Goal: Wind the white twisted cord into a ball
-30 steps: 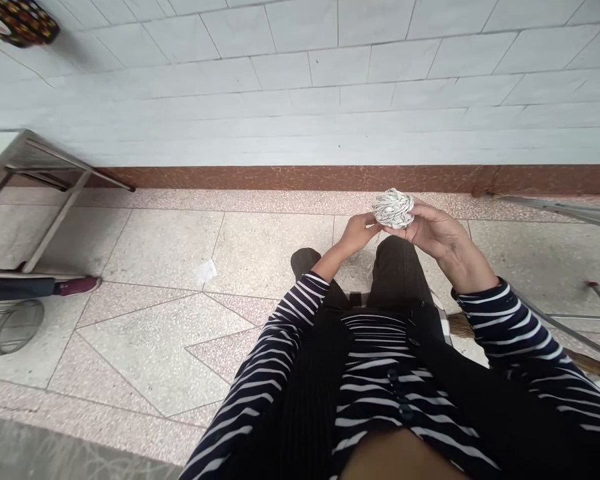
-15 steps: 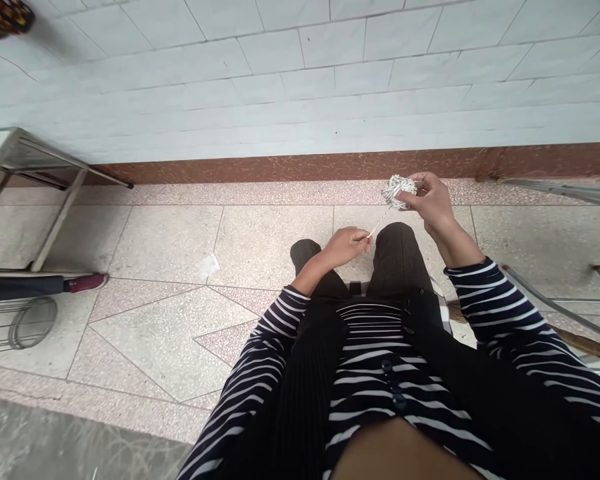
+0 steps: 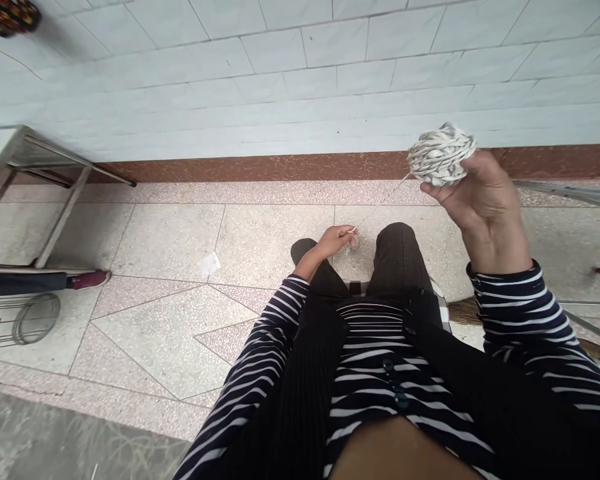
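A ball of whitish twisted cord (image 3: 441,155) is gripped in my right hand (image 3: 487,200), raised at the right in front of the wall base. The fingers curl round its right and lower side, the thumb on top. From the ball a thin strand (image 3: 384,199) runs down and left, looking taut, to my left hand (image 3: 336,241). That hand is closed on the strand above my left knee. A small tangle of the cord (image 3: 351,247) shows just below its fingertips; how much the palm holds is hidden.
A metal-framed table (image 3: 63,213) stands at the left. Below it are another person's maroon shoe (image 3: 91,279) and a round wire rack (image 3: 36,319). White paper (image 3: 211,265) lies on the floor. A broom (image 3: 465,311) and metal legs are at the right; a tiled wall (image 3: 280,87) is ahead.
My right hand has lifted the cord ball up, right and closer to the camera, turning it. My left hand has shifted slightly left, and the strand between them is longer.
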`<state>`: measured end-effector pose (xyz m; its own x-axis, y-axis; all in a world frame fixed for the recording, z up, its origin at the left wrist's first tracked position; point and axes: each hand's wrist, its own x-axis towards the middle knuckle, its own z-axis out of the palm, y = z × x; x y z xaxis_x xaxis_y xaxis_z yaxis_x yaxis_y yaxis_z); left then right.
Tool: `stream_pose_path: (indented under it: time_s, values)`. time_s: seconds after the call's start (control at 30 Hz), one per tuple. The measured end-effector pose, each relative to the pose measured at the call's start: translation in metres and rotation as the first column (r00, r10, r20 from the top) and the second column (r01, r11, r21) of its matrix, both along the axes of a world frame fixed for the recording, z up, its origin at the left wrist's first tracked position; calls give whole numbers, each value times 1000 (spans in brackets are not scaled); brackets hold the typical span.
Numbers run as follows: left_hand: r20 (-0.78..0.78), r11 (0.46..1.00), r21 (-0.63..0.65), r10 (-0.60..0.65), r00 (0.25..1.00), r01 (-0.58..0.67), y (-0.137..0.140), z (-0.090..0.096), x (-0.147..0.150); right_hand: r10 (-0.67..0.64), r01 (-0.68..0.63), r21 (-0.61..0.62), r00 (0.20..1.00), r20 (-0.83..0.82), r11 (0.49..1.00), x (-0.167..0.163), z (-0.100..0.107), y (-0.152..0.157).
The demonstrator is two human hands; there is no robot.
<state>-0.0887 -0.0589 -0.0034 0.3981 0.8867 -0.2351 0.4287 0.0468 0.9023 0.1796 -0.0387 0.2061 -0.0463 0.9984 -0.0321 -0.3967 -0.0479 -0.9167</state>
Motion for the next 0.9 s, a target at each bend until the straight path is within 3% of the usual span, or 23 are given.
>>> stream_pose_path:
  time_s: [0.17, 0.27, 0.33, 0.43, 0.53, 0.7, 0.8, 0.9]
  values:
    - [-373, 993, 57, 114, 921, -100, 16, 0, -22, 1, -4, 86, 999, 34, 996, -1, 35, -16]
    - [-296, 982, 126, 174, 939, -142, 29, 10, -14, 46, -48, 39, 998, 51, 998, -11, 32, -18]
    - [-93, 978, 176, 134, 987, -116, 36, 24, 5, 90, -90, -13, 994, 60, 996, -20, 20, -14]
    - [189, 966, 237, 61, 980, -106, 42, 49, 43, 188, -183, -67, 979, 79, 981, -31, 1, -3]
    - [305, 965, 225, 64, 950, -138, 39, 66, 67, 227, -222, -48, 961, 161, 974, -33, -8, 5]
    - [268, 984, 155, 39, 963, -84, 12, 63, 56, -32, -7, 133, 957, 289, 991, -17, -22, 22]
    - [160, 989, 145, -26, 987, 3, -7, 63, 38, -174, 127, 154, 919, 353, 980, -5, -52, 41]
    - [48, 987, 149, -66, 997, 59, -20, 76, 24, -235, 157, 194, 835, 498, 968, 4, -91, 60]
